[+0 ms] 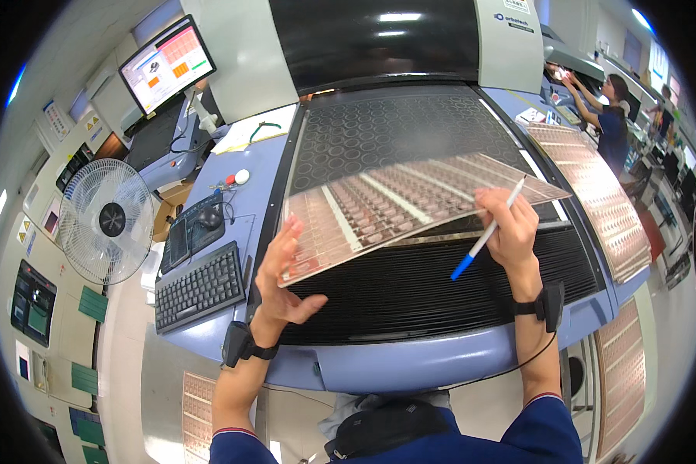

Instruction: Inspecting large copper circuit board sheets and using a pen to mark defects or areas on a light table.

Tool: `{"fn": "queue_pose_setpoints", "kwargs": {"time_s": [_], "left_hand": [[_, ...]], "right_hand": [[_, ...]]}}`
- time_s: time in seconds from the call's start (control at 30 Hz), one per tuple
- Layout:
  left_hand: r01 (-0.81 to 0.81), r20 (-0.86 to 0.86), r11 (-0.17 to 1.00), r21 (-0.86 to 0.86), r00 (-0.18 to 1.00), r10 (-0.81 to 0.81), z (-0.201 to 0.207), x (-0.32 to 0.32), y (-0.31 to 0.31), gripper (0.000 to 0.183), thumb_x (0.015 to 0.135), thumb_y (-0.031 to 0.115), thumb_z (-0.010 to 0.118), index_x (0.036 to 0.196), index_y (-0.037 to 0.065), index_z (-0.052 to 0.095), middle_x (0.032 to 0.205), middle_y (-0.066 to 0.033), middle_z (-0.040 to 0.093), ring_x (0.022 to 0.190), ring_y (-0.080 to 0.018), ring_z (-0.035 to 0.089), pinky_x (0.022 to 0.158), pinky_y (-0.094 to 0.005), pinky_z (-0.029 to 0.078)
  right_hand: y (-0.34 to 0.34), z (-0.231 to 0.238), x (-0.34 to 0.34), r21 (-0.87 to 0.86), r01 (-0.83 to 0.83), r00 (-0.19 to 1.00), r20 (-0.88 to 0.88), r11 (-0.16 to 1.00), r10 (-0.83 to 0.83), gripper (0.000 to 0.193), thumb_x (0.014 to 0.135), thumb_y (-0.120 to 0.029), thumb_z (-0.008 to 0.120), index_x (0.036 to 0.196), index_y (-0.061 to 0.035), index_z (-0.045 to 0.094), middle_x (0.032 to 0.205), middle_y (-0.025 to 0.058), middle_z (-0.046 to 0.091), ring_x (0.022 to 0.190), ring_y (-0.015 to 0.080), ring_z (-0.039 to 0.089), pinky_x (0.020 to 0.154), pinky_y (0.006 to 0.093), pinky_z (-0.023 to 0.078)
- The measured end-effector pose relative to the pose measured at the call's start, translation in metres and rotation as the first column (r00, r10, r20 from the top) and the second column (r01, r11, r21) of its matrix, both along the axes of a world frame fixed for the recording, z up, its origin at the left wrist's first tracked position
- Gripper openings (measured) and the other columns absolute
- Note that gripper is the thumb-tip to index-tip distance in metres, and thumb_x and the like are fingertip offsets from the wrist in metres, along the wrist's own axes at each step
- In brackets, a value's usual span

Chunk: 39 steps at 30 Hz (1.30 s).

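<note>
A copper-coloured circuit panel (410, 193) with rows of fine patterns is tilted above the flat bed of a machine, its right side raised. My right hand (510, 224) is closed at the panel's near edge and also holds a white marker pen (487, 232) with a blue end pointing down to the left. At the panel's left edge is my left hand (282, 274), its fingers apart and thumb stretched out, the palm against or very near the edge. Both wrists wear black bands. Beneath the panel, part of the machine bed (379, 131) with its ring pattern is hidden.
Black ribbed bellows (441, 286) span the machine's front. To the left are a keyboard (199, 286), a mouse (209, 216), a fan (108, 220) and a monitor (168, 66). More copper panels (595, 201) lie at right. A co-worker (612, 124) works at the far right.
</note>
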State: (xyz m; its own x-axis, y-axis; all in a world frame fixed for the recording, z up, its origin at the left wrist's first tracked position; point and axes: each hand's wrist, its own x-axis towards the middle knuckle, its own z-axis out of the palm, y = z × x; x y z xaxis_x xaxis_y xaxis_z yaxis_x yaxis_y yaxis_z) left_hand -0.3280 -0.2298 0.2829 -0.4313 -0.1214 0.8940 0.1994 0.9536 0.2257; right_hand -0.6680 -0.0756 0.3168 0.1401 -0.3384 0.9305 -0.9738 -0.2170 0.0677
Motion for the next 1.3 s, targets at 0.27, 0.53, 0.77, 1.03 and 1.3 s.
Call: {"fn": "queue_pose_setpoints", "kwargs": {"time_s": [0.27, 0.53, 0.77, 1.03, 1.3], "left_hand": [[-0.015, 0.26, 0.983, -0.182, 0.964, 0.063, -0.017, -0.025, 0.026, 0.105, 0.069, 0.041, 0.08, 0.149, 0.007, 0.021, 0.151, -0.0356, 0.017, 0.141, -0.0507, 0.017, 0.114, -0.0602, 0.012], [-0.135, 0.3, 0.986, -0.099, 0.941, 0.159, 0.004, -0.011, 0.006, 0.088, 0.079, 0.057, 0.068, 0.143, 0.005, 0.038, 0.15, -0.0237, 0.033, 0.14, -0.045, 0.027, 0.114, -0.0544, 0.021], [-0.366, 0.221, 0.905, 0.217, 0.921, 0.32, 0.016, 0.018, -0.029, 0.044, 0.097, 0.038, 0.051, 0.114, 0.0, 0.067, 0.125, -0.0201, 0.061, 0.125, -0.035, 0.052, 0.105, -0.0431, 0.038], [-0.597, 0.707, 0.802, -0.016, 0.561, 0.432, -0.028, 0.011, -0.031, 0.053, 0.096, 0.037, 0.054, 0.131, -0.001, 0.051, 0.132, -0.025, 0.053, 0.127, -0.04, 0.047, 0.108, -0.0451, 0.036], [-0.712, 0.723, 0.685, -0.155, 0.391, 0.57, -0.013, 0.01, -0.008, 0.052, 0.091, 0.04, 0.058, 0.122, -0.001, 0.057, 0.11, -0.0246, 0.065, 0.105, -0.0403, 0.06, 0.103, -0.047, 0.04]], "right_hand": [[-0.009, -0.014, 0.009, -0.122, 0.055, 0.84, 0.543, 0.991, 0.02, 0.016, 0.09, -0.007, 0.067, 0.104, -0.001, 0.067, 0.097, 0.0132, 0.073, 0.081, 0.015, 0.07, 0.069, 0.0248, 0.053], [-0.013, -0.022, -0.015, -0.014, 0.047, 0.963, 0.265, 0.999, -0.042, 0.019, 0.078, -0.002, 0.071, 0.097, -0.0047, 0.065, 0.095, 0.0119, 0.071, 0.087, 0.0295, 0.068, 0.076, 0.0363, 0.053], [-0.044, -0.045, 0.021, 0.352, -0.078, 0.976, 0.217, 0.933, -0.001, 0.018, 0.081, -0.017, 0.072, 0.091, -0.0049, 0.062, 0.094, 0.0124, 0.068, 0.089, 0.0302, 0.065, 0.077, 0.0378, 0.052], [-0.036, -0.045, 0.034, 0.843, -0.194, 0.956, 0.277, 0.502, -0.095, 0.044, 0.094, -0.037, 0.056, 0.124, -0.005, 0.053, 0.125, 0.0216, 0.057, 0.123, 0.0421, 0.047, 0.109, 0.0575, 0.029], [-0.03, -0.046, 0.05, 0.843, -0.216, 0.962, 0.27, 0.492, -0.041, 0.056, 0.094, -0.05, 0.053, 0.128, -0.006, 0.053, 0.12, 0.0312, 0.058, 0.13, 0.0571, 0.034, 0.113, 0.0556, 0.026]]}}
